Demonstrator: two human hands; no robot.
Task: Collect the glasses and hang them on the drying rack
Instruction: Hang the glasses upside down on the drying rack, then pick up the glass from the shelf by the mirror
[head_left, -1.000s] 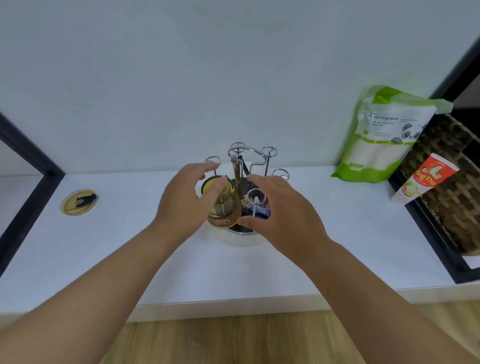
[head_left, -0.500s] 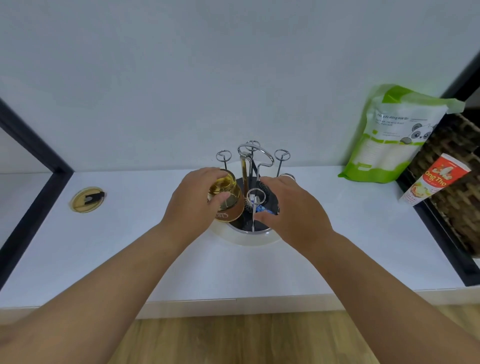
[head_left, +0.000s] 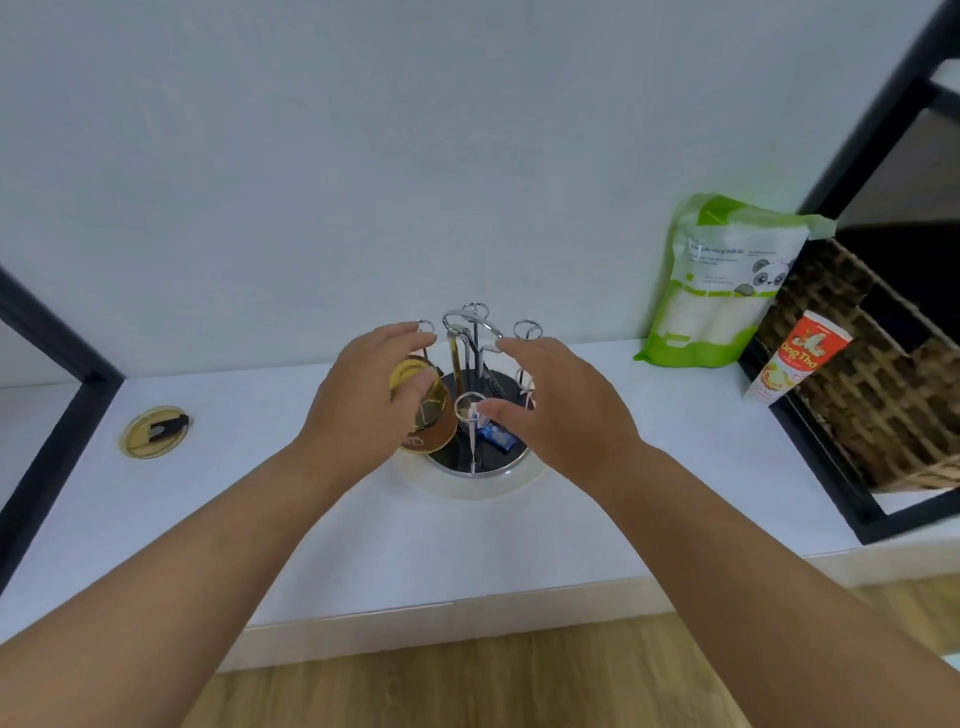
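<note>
A chrome drying rack (head_left: 470, 332) with looped prongs stands in a round dark tray with a white rim (head_left: 483, 480) on the white counter. My left hand (head_left: 363, 400) grips an amber glass (head_left: 428, 410), tilted against the rack's left side with its mouth turned toward me. My right hand (head_left: 561, 410) hovers over the rack's right side, fingers spread, the thumb close to the front prong's loop (head_left: 470, 408). A small blue object (head_left: 496, 435) lies in the tray below it.
A green and white pouch (head_left: 722, 283) leans on the wall at right. Beside it stands a red and white tube (head_left: 797, 371) against a wicker basket (head_left: 872, 395) in a black frame. A round gold cable grommet (head_left: 154, 431) sits at left.
My left hand has tipped the amber glass further over at the rack's left side. My right hand has lifted and spread its fingers above the tray.
</note>
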